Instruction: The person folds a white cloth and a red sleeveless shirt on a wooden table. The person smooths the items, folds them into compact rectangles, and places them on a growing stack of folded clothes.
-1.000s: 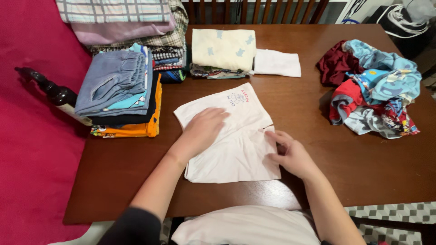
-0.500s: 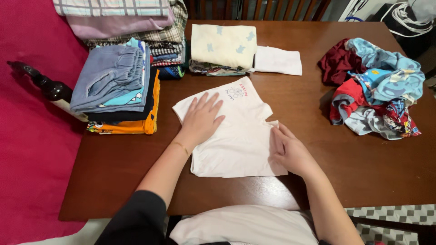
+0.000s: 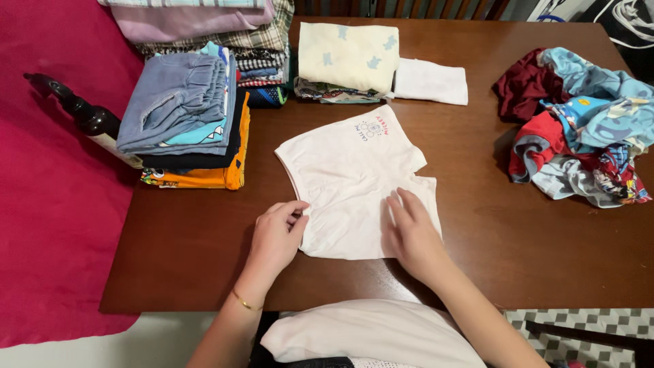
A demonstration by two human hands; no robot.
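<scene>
On table [image 3: 170,245], white shirt [image 3: 354,177] neck-end away

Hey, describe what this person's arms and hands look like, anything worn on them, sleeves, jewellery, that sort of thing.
Both forearms are bare, with no sleeve showing on either in the present view. The left hand has a thin gold-coloured bracelet around its wrist. The right hand shows no ring, watch or glove. No rings are visible on the left hand either. The fingernails look short and unpainted.

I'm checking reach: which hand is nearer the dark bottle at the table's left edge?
Left. The left hand grips the white garment's near-left edge, on the side of the bottle. The right hand rests on the garment's right part, farther off.
</scene>
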